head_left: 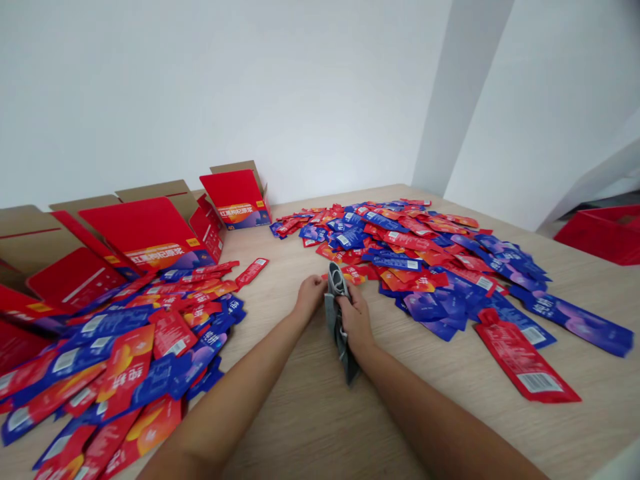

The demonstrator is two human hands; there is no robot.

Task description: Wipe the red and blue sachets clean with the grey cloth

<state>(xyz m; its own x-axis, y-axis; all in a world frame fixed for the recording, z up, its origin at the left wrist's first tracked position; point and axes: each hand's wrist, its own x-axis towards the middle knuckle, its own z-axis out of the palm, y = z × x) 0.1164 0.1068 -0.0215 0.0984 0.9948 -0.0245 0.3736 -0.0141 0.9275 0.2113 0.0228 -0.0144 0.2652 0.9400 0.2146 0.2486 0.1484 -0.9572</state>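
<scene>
A folded grey cloth [336, 320] stands on edge above the middle of the wooden table, its lower end hanging toward me. My right hand [356, 317] is closed around its right side, thumb over the folds. At the cloth's upper left edge my left hand [311, 293] is closed in a pinch; its fingertips are turned away, so what they hold, if anything, is hidden. Just behind the cloth, orange and red sachets [357, 272] lie at the near edge of a large pile of red and blue sachets [400, 240].
Another heap of sachets [165, 333] covers the left side. Open red cartons [155, 233] stand behind it, with one more carton [240, 200] farther back. A red sachet [523, 360] and a blue one [575, 320] lie at right. Beyond the table's right edge is a red container [600, 233].
</scene>
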